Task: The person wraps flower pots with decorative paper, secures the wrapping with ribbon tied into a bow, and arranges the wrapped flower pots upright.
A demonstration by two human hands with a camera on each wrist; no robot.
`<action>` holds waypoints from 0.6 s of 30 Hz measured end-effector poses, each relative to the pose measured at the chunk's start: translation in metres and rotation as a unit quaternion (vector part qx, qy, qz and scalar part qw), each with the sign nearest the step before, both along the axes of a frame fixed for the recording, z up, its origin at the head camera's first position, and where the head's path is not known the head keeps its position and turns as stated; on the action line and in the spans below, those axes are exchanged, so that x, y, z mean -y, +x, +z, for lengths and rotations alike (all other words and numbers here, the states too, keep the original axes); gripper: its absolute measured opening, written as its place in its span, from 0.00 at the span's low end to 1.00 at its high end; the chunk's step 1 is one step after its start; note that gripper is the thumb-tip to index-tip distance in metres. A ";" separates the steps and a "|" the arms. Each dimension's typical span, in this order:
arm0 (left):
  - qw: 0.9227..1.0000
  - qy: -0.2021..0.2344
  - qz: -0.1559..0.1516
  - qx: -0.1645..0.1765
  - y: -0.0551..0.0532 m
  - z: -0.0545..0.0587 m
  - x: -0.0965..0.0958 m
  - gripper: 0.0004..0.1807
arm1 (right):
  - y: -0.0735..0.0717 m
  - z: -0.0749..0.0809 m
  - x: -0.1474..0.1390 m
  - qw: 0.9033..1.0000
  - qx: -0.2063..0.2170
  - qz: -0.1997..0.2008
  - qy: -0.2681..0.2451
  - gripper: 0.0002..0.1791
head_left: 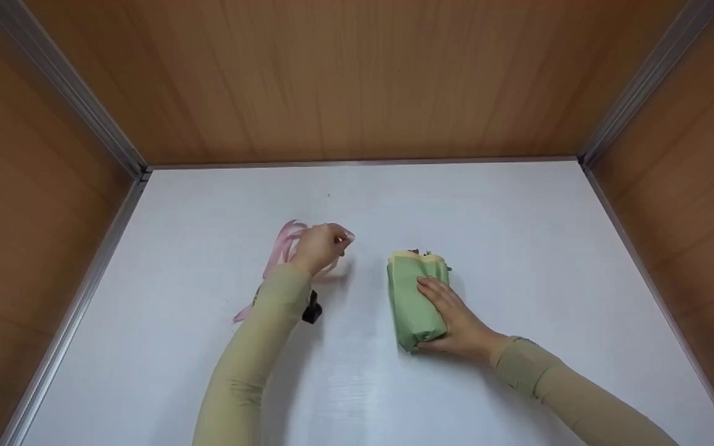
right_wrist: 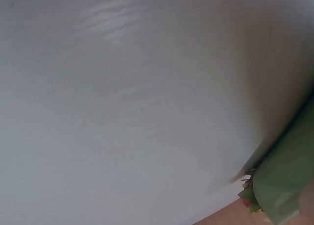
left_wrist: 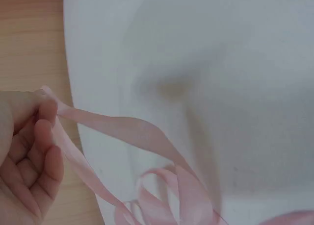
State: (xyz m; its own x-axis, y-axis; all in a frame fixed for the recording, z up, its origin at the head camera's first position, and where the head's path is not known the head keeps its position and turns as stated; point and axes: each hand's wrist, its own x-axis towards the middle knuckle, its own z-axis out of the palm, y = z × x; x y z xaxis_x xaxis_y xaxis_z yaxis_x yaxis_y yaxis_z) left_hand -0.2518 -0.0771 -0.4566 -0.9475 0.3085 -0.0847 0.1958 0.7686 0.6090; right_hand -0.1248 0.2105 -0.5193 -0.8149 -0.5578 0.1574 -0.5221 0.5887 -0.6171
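Your white counter [head_left: 518,217] sits within wood-grain panels [head_left: 363,80], and on it your right hand [head_left: 459,325] grips the green bundle [head_left: 409,297], while to that bundle's left your left hand [head_left: 318,248], fingers curled in, pinches a looping pink ribbon [head_left: 281,246].

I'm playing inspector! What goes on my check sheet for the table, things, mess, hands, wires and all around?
Surface: white tabletop, shiny patches
Job's things: looped pink ribbon; green-wrapped bundle, leaves poking out
Clutter: small black object by the left sleeve; can't tell what
Grippers: left hand pinches ribbon; right hand grips bundle
Cables: nothing seen
Surroundings: wood-look panels, grey strips at corners
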 end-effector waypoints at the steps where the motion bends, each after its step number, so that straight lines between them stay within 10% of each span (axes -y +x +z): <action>1: 1.000 0.017 -0.001 0.008 -0.001 0.004 -0.003 0.11 | -0.001 0.000 0.000 1.000 0.004 0.000 0.001 0.59; 7: 0.999 0.049 -0.018 0.001 -0.005 0.014 -0.032 0.12 | -0.003 -0.002 0.000 1.000 -0.008 0.003 -0.006 0.59; 18: 0.997 0.062 -0.011 0.032 -0.008 -0.003 -0.072 0.13 | -0.003 -0.004 0.001 1.000 0.005 -0.010 -0.012 0.59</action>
